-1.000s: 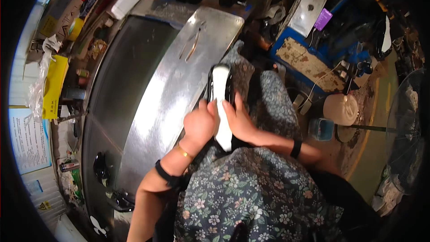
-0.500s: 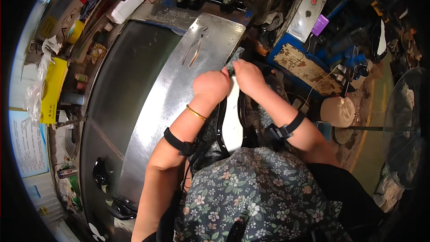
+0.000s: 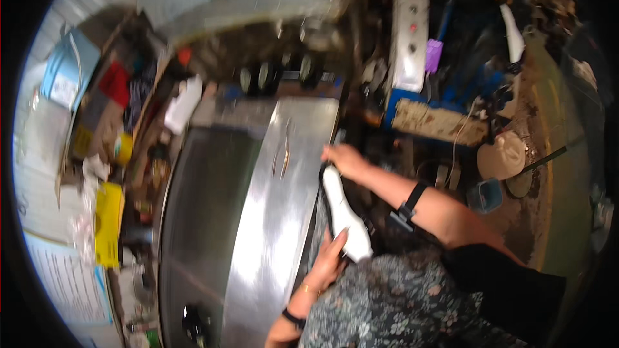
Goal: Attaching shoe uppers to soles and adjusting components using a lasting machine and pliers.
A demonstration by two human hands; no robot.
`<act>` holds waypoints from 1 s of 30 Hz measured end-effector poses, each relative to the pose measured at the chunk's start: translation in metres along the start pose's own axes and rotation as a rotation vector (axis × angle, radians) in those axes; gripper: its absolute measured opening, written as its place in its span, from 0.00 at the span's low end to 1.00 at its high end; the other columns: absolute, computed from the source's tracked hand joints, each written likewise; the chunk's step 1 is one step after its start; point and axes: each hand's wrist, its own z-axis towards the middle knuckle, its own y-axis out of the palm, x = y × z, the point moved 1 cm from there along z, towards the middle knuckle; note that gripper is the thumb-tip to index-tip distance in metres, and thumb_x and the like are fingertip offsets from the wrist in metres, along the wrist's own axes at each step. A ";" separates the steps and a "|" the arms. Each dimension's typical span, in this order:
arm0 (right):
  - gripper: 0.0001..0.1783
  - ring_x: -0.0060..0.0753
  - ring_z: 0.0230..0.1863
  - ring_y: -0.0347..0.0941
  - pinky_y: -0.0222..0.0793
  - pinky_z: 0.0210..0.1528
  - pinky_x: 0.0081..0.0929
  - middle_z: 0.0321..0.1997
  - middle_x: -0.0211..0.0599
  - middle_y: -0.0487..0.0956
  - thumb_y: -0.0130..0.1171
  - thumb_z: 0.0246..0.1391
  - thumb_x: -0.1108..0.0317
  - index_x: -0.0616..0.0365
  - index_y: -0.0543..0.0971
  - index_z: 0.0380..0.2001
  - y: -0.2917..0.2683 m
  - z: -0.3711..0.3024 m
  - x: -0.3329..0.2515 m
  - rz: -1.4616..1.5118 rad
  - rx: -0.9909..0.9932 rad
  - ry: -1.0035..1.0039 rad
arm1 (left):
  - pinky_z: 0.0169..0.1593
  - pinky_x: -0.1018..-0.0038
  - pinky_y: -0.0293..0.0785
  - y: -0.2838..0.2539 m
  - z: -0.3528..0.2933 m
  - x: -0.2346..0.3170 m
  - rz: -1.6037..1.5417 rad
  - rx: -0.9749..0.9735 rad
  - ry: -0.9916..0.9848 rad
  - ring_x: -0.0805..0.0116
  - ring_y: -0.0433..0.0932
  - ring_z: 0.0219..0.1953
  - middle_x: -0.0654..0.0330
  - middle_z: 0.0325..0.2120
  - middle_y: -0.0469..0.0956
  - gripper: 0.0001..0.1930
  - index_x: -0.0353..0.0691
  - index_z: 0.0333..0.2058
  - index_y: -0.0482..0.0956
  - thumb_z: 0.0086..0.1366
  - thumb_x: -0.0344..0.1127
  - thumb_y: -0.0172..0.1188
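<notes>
A long white shoe-shaped piece (image 3: 345, 214) with a black strip along its left side lies at the right edge of a shiny steel table (image 3: 274, 232). My right hand (image 3: 343, 158) grips its far end, and a black band sits on that forearm. My left hand (image 3: 330, 259) holds its near, wider end, with the fingers pointing up along it. A flowered cloth (image 3: 387, 303) covers my lap just below. The picture is blurred, so finer detail of the piece is hard to tell.
Metal tongs (image 3: 282, 152) lie on the steel table, with a dark flat surface (image 3: 200, 219) to its left. A yellow packet (image 3: 108, 222) and a white bottle (image 3: 182, 104) stand at the left. A blue machine (image 3: 438, 116), a pale round lid (image 3: 503, 154) and a small blue tub (image 3: 485, 194) stand at the right.
My hands have spread apart along the white piece: the right is at its far end, the left has slid to its near end. The view has tilted upward and blurred.
</notes>
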 end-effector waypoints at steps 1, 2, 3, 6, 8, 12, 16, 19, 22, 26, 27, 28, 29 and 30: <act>0.23 0.37 0.38 0.78 0.70 0.45 0.32 0.33 0.40 0.82 0.48 0.64 0.51 0.62 0.81 0.34 -0.013 0.003 -0.003 -0.065 0.037 -0.054 | 0.56 0.66 0.70 -0.007 -0.002 0.006 -0.042 -0.081 0.082 0.68 0.72 0.53 0.60 0.53 0.71 0.33 0.46 0.67 0.51 0.69 0.44 0.55; 0.21 0.36 0.38 0.78 0.71 0.44 0.32 0.33 0.40 0.82 0.51 0.62 0.52 0.61 0.81 0.34 -0.032 0.001 -0.007 0.058 -0.009 0.070 | 0.55 0.63 0.71 -0.019 -0.007 0.017 -0.040 0.032 0.041 0.66 0.73 0.52 0.59 0.51 0.72 0.30 0.44 0.65 0.55 0.69 0.46 0.54; 0.20 0.36 0.38 0.78 0.71 0.43 0.32 0.33 0.40 0.82 0.54 0.61 0.53 0.60 0.81 0.34 -0.057 0.002 -0.015 0.188 -0.030 0.149 | 0.55 0.63 0.72 -0.031 -0.014 0.030 -0.031 0.109 0.123 0.64 0.73 0.52 0.58 0.50 0.73 0.29 0.42 0.64 0.56 0.69 0.43 0.54; 0.16 0.35 0.38 0.78 0.72 0.44 0.33 0.35 0.38 0.82 0.57 0.59 0.56 0.57 0.81 0.39 -0.184 -0.015 -0.063 -0.448 0.078 -0.251 | 0.52 0.68 0.74 -0.068 -0.029 0.050 0.226 0.155 0.418 0.65 0.77 0.49 0.56 0.50 0.76 0.27 0.35 0.63 0.61 0.68 0.34 0.56; 0.15 0.35 0.37 0.78 0.72 0.43 0.35 0.34 0.42 0.82 0.56 0.58 0.56 0.58 0.81 0.37 -0.272 -0.028 -0.102 -0.504 0.171 -0.151 | 0.45 0.64 0.76 -0.089 -0.033 0.039 1.306 0.694 0.565 0.58 0.78 0.43 0.45 0.47 0.76 0.28 0.36 0.61 0.64 0.67 0.43 0.58; 0.18 0.54 0.51 0.70 0.69 0.48 0.47 0.51 0.46 0.75 0.61 0.49 0.58 0.50 0.78 0.43 -0.415 -0.057 -0.173 -1.348 0.862 -0.135 | 0.55 0.43 0.66 -0.099 -0.022 -0.019 2.396 0.914 0.627 0.28 0.65 0.56 0.27 0.61 0.56 0.31 0.40 0.65 0.60 0.65 0.43 0.50; 0.44 0.62 0.65 0.56 0.59 0.64 0.51 0.72 0.49 0.51 0.67 0.39 0.59 0.43 0.64 0.64 -0.465 -0.075 -0.173 -0.916 1.169 0.418 | 0.61 0.37 0.54 -0.084 -0.006 -0.031 2.055 0.928 0.732 0.20 0.57 0.60 0.27 0.60 0.58 0.28 0.41 0.61 0.67 0.61 0.37 0.53; 0.41 0.65 0.65 0.55 0.57 0.64 0.54 0.73 0.44 0.52 0.67 0.36 0.63 0.45 0.69 0.61 -0.462 -0.083 -0.162 -0.963 1.188 0.157 | 0.59 0.57 0.66 -0.060 0.002 -0.006 1.397 0.729 0.821 0.48 0.71 0.56 0.42 0.51 0.75 0.22 0.32 0.55 0.72 0.65 0.36 0.57; 0.37 0.66 0.63 0.56 0.56 0.64 0.56 0.72 0.45 0.54 0.67 0.32 0.67 0.52 0.74 0.54 -0.421 -0.100 -0.162 -1.119 1.170 -0.197 | 0.51 0.73 0.72 -0.016 0.019 0.023 0.923 0.425 0.845 0.65 0.78 0.45 0.49 0.44 0.80 0.21 0.31 0.55 0.73 0.68 0.36 0.57; 0.33 0.66 0.64 0.55 0.55 0.65 0.53 0.69 0.56 0.55 0.70 0.32 0.67 0.59 0.76 0.49 -0.286 -0.145 -0.161 -0.803 0.923 -0.548 | 0.54 0.73 0.72 0.067 0.060 0.073 0.653 0.120 0.852 0.67 0.77 0.49 0.54 0.45 0.80 0.15 0.28 0.49 0.77 0.70 0.33 0.55; 0.33 0.66 0.65 0.55 0.55 0.65 0.53 0.69 0.58 0.55 0.71 0.33 0.65 0.59 0.76 0.49 -0.246 -0.155 -0.158 -0.645 0.812 -0.558 | 0.57 0.73 0.69 0.086 0.068 0.087 0.475 0.039 0.831 0.68 0.75 0.52 0.54 0.49 0.78 0.18 0.32 0.53 0.75 0.70 0.38 0.55; 0.34 0.65 0.65 0.55 0.54 0.65 0.52 0.69 0.60 0.54 0.73 0.34 0.63 0.59 0.76 0.49 -0.208 -0.167 -0.155 -0.646 0.704 -0.628 | 0.61 0.64 0.65 0.103 0.074 0.103 0.381 -0.019 0.796 0.64 0.71 0.57 0.54 0.54 0.73 0.29 0.34 0.61 0.66 0.72 0.52 0.49; 0.35 0.65 0.66 0.55 0.53 0.65 0.52 0.69 0.62 0.53 0.75 0.36 0.60 0.59 0.75 0.50 -0.175 -0.178 -0.150 -0.696 0.558 -0.701 | 0.62 0.61 0.62 0.115 0.079 0.115 0.166 -0.007 0.717 0.60 0.70 0.57 0.53 0.55 0.72 0.37 0.36 0.65 0.58 0.70 0.62 0.42; 0.38 0.65 0.67 0.54 0.54 0.66 0.51 0.70 0.63 0.52 0.76 0.36 0.57 0.57 0.74 0.52 -0.146 -0.188 -0.144 -0.634 0.377 -0.693 | 0.61 0.61 0.63 0.117 0.073 0.128 -0.010 -0.133 0.645 0.58 0.72 0.54 0.51 0.52 0.73 0.40 0.38 0.65 0.58 0.68 0.68 0.38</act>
